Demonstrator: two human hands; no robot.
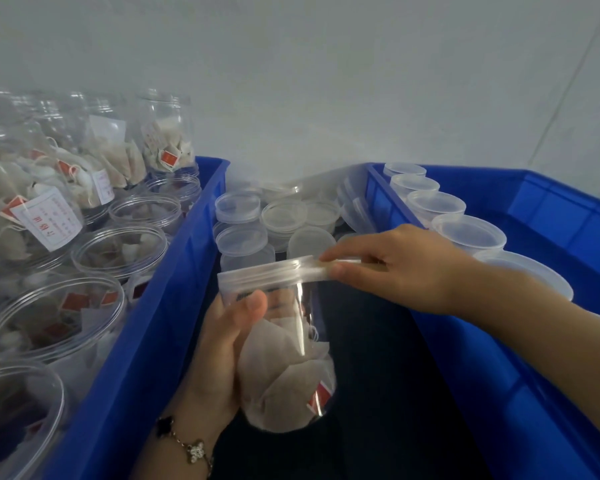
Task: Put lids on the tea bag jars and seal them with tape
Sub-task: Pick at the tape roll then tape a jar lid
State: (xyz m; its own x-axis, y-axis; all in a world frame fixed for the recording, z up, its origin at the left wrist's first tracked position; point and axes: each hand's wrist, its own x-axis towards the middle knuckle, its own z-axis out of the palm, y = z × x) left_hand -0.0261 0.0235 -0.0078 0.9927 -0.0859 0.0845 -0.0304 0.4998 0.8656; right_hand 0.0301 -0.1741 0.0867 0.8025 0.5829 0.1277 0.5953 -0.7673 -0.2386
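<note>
A clear plastic jar (288, 368) of tea bags is held low in the middle, between two blue bins. My left hand (219, 344) grips its body from the left, thumb across the upper wall. A translucent lid (274, 273) sits on the jar's mouth. My right hand (395, 268) reaches in from the right and pinches the lid's right edge, where a strip of clear tape (309, 263) seems to run along the rim. The tape roll is not in view.
The left blue bin (174, 299) holds several open jars of tea bags (118, 251). Loose lids (238, 206) lie between the bins by the white wall. The right blue bin (499, 375) holds a row of lidded jars (468, 233).
</note>
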